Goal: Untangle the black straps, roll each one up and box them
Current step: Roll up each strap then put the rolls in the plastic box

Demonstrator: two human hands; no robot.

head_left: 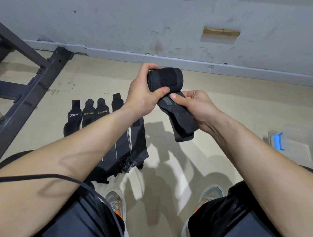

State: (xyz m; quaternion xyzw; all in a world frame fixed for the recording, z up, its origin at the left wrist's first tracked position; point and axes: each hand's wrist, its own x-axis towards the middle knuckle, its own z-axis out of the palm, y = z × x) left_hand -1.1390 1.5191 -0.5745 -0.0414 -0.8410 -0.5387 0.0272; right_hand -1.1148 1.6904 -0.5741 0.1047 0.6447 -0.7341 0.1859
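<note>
At mid-frame, the left hand [142, 93] curls its fingers [162, 91] round the rolled part of a black strap [166, 79], while the right hand [197, 105] pinches the loose tail [180, 122] hanging below. If either grip eases, the roll could spring loose and unwind. Several other straps [88, 114] lie flat on the floor [223, 103] at left. At the right edge, the clear box [279, 142] is cut off, its contents unseen.
</note>
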